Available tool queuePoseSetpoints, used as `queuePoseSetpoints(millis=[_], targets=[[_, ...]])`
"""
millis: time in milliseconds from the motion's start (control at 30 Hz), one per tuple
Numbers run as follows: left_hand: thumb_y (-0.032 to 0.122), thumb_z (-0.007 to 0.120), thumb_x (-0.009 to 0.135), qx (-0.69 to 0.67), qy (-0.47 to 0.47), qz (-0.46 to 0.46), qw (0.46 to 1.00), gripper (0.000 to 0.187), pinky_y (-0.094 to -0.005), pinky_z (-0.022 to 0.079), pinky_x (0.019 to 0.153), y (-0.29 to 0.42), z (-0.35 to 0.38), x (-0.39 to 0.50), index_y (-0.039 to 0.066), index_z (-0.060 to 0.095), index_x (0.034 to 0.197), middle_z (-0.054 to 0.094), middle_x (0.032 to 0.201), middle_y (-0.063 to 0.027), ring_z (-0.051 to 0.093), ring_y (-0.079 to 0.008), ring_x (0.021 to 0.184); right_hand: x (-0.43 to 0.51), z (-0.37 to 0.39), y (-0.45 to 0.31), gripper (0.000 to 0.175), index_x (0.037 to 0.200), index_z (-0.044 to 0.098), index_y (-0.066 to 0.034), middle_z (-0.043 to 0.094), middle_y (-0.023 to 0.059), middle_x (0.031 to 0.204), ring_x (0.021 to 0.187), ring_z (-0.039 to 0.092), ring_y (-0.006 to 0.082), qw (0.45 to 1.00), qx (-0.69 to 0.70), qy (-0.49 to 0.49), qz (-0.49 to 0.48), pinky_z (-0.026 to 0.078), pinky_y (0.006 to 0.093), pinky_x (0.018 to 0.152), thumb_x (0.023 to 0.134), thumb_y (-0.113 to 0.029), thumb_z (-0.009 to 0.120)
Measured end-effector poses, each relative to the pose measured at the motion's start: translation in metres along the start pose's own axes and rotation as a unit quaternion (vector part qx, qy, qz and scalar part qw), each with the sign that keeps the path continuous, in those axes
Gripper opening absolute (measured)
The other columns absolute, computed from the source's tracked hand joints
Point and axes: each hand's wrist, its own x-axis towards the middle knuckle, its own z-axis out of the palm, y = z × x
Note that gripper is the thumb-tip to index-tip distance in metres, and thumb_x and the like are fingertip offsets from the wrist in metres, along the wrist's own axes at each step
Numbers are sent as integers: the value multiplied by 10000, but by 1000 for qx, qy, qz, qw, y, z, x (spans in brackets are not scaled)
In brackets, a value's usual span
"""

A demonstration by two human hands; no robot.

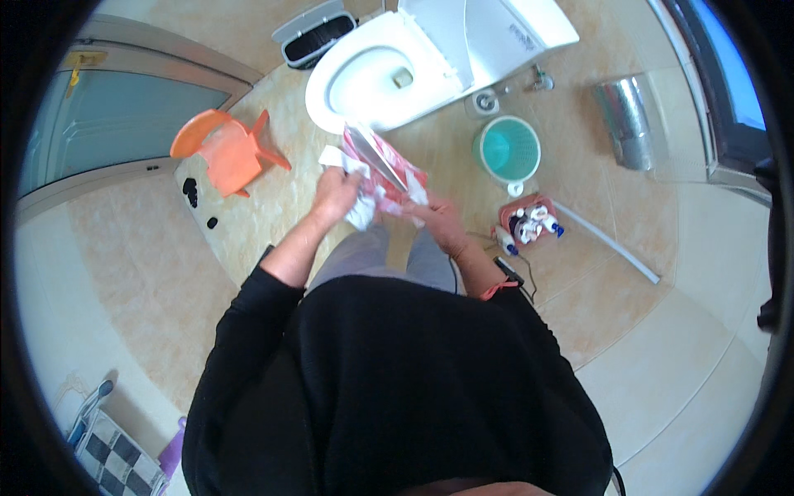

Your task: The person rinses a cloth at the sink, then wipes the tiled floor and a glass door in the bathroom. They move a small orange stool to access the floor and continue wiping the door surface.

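In front of my thighs I hold a red-and-white plastic package [414, 175] with a pale, straight-edged strip across it. My right hand [439, 222] is closed on its lower right end and looks slightly blurred. My left hand [337, 191] grips a crumpled white sheet [361, 214] at the package's left side. Whether that sheet is tissue or part of the wrapper, I cannot tell. Just beyond the package stands a white toilet [378, 80] with its lid raised. The package's far end overlaps the toilet's front rim in view.
A narrow bin [317, 40] with its lid up stands beside the toilet. An orange plastic chair [232, 155] is at left, near a glazed door [130, 124]. At right are a green-and-white basket [507, 149], a pink basin of bottles [527, 220] and a pale pipe [608, 242].
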Motion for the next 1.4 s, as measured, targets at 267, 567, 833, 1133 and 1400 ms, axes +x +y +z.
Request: queuePoseSetpoints(millis=[267, 567, 833, 1133, 1400], targets=[[-105, 422, 803, -279, -135, 13, 951, 637, -292, 469, 868, 36, 4, -12, 32, 344, 1420, 598, 1124, -82, 595, -158, 978, 27, 30, -18, 359, 981, 593, 2, 610, 196, 892, 868, 603, 376, 907, -405, -4, -119, 484, 421, 784, 733, -239, 688], [-112, 414, 801, -188, -170, 5, 967, 607, -273, 490, 795, 30, -1, -14, 43, 457, 1386, 664, 1039, -79, 627, -139, 919, 20, 37, -12, 237, 874, 628, 15, 621, 194, 737, 694, 613, 303, 956, -279, 56, -66, 468, 389, 636, 839, -220, 626], [194, 674, 823, -113, -103, -7, 988, 243, -317, 481, 579, 23, -41, -19, -22, 697, 714, 629, 574, -83, 601, -135, 573, 18, 29, 6, 186, 825, 599, 13, 576, 149, 695, 658, 573, 238, 969, -222, 105, -33, 446, 369, 601, 871, -166, 573], [357, 794, 717, 38, -126, 30, 991, 917, -353, 431, 981, 3, -28, 3, 135, 319, 1470, 562, 1279, -165, 561, -268, 1166, 12, 30, -6, 143, 790, 580, 12, 533, 82, 648, 599, 510, 136, 978, -165, 101, -77, 411, 332, 540, 862, -111, 581], [182, 520, 984, -164, -186, 14, 969, 242, -238, 494, 628, 14, 1, 6, 4, 678, 1027, 666, 841, -8, 591, -78, 698, 8, 13, -15, 156, 987, 651, -18, 609, 2, 729, 637, 552, 88, 985, -124, 113, 30, 462, 268, 588, 883, -101, 569]])
